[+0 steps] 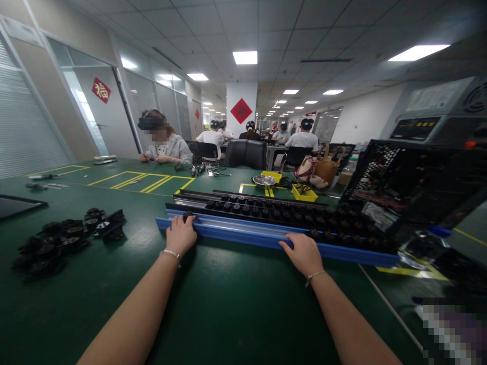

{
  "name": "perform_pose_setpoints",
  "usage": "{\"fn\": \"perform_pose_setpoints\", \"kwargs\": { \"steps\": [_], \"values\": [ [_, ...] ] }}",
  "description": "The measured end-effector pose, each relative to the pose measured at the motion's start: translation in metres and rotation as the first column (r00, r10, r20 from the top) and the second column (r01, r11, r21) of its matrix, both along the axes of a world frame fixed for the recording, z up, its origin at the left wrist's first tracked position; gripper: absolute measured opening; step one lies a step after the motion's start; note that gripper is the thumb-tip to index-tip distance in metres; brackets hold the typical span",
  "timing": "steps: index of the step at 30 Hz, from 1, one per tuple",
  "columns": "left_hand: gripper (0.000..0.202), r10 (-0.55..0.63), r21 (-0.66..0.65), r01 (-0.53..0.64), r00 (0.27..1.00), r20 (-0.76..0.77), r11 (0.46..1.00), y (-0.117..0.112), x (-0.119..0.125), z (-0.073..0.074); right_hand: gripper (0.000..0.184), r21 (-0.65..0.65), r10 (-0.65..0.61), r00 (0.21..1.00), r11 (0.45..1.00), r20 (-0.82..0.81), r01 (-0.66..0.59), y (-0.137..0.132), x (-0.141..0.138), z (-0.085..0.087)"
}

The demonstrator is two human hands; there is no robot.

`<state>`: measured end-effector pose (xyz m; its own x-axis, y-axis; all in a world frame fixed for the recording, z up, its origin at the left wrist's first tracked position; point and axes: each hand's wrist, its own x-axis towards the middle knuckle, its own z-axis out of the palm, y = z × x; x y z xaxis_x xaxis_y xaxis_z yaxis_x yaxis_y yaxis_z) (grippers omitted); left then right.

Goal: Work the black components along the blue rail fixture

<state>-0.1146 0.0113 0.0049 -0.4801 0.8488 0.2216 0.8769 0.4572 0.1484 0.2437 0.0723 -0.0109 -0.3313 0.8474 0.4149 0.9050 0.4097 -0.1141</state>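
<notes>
A long blue channel rail [236, 232] lies crosswise on the green table, with black round parts seated along its right stretch. My left hand [181, 235] is at the rail's left end, its fingers closed on a small black part [187, 216] at the channel. Further right, my right hand [304, 251] grips the rail's near wall, thumb on the front and the other fingers over the edge. Behind it lie more rails holding rows of black parts [247, 208]. A pile of loose black parts [57, 241] is left of my left hand.
An open black computer case [403, 187] and a clear bottle with a blue cap [426, 247] stand at the right. Behind the rails are a metal bowl [264, 180] and a yellow tray [304, 193]. A co-worker [163, 139] sits across the table.
</notes>
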Motion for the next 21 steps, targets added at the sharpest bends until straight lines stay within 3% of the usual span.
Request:
{"fn": "perform_pose_setpoints", "kwargs": {
  "steps": [5, 21],
  "values": [
    [0.055, 0.016, 0.077, -0.014, 1.0, -0.025, 0.997, 0.002, -0.001, -0.012, 0.032, 0.009, 0.001, 1.0, 1.0, 0.011, -0.001, 0.0, 0.0, -0.001],
    [0.055, 0.092, 0.172, -0.105, 0.992, 0.086, 0.98, 0.004, -0.014, -0.017, 0.034, 0.01, 0.0, 1.0, 1.0, 0.0, 0.0, 0.001, 0.001, -0.001]
  ]
}}
